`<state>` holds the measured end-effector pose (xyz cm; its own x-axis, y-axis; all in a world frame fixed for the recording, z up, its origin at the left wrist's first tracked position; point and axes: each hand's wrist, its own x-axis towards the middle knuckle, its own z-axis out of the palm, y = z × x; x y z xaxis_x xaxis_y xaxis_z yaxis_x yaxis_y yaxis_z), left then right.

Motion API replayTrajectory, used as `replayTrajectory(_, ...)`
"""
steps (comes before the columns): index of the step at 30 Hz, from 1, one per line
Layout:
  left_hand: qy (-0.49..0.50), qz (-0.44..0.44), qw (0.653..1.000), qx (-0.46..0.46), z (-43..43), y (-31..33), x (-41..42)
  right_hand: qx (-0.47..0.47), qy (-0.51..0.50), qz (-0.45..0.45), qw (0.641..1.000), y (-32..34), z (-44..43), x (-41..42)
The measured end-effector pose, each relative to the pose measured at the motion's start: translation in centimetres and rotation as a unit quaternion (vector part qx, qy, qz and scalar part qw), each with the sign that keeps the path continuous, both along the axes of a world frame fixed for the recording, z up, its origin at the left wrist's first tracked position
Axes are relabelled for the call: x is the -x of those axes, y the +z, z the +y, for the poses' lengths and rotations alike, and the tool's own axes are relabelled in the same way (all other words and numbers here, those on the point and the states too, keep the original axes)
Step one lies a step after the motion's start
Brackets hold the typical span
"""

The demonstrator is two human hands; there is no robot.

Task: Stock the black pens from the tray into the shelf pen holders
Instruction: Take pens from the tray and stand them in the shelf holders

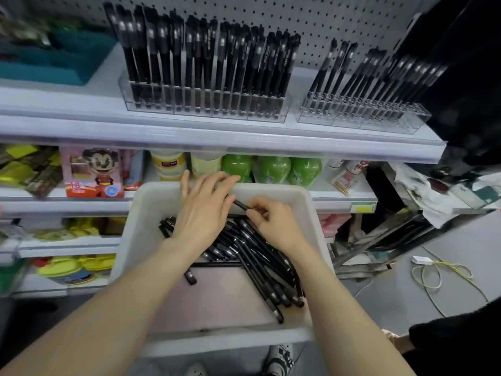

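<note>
A white tray (311, 210) in front of me holds a loose pile of several black pens (260, 256). My right hand (276, 226) hovers over the pile and pinches one black pen (240, 204) by its end, the pen pointing up-left. My left hand (202, 210) lies over the tray's far side with fingers spread and fairly straight, its fingertips near that pen. On the top shelf stand two clear pen holders: the left holder (206, 104) is packed with upright black pens, the right holder (363, 115) is partly filled with leaning pens.
The white shelf edge (217, 139) runs just above the tray. Below it sit green bottles (271, 169), yellow jars and a pink toy box (93, 172). A teal basket (54, 55) stands top left. A dark object (466, 77) fills the right side, and cables lie on the floor.
</note>
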<state>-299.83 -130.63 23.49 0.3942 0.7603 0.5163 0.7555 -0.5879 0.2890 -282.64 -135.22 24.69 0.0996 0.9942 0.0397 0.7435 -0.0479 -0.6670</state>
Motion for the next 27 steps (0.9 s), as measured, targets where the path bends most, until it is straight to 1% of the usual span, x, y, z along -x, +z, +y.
replayTrajectory(4,-0.037,-0.020,0.999,0.002,0.4,0.2,0.1,-0.020,-0.025,0.108,0.994,0.3,0.3,-0.2)
replayTrajectory(8,-0.057,-0.029,0.998,-0.022,0.7,0.4,0.2,-0.047,-0.062,0.256,0.964,0.9,0.4,-0.6)
replayTrajectory(10,-0.044,-0.044,0.997,-0.036,0.4,0.8,0.1,-0.050,-0.082,0.323,0.942,1.6,0.2,-0.7)
replayTrajectory(12,-0.030,-0.052,0.997,-0.043,-0.1,1.3,0.0,-0.058,-0.102,0.402,0.908,2.2,0.0,-0.7)
replayTrajectory(14,-0.028,-0.048,0.998,-0.031,-0.9,1.7,-0.4,-0.059,-0.106,0.478,0.870,2.5,-0.2,-0.7)
replayTrajectory(16,-0.036,-0.044,0.998,-0.010,-1.7,2.1,-0.9,-0.054,-0.098,0.530,0.840,2.6,-0.3,-0.8)
replayTrajectory(18,-0.047,-0.043,0.998,-0.003,-2.3,2.6,-1.4,-0.052,-0.095,0.561,0.821,2.8,-0.4,-1.0)
replayTrajectory(20,-0.056,-0.033,0.998,-0.010,-2.3,3.1,-2.0,-0.047,-0.105,0.572,0.812,3.4,-0.5,-1.3)
replayTrajectory(23,-0.075,-0.022,0.997,-0.018,-1.6,4.7,-4.0,-0.068,-0.115,0.560,0.818,5.0,-0.6,-2.9)
replayTrajectory(27,-0.076,-0.010,0.997,-0.031,-0.3,7.0,-8.7,-0.111,-0.121,0.516,0.841,7.6,-0.4,-7.2)
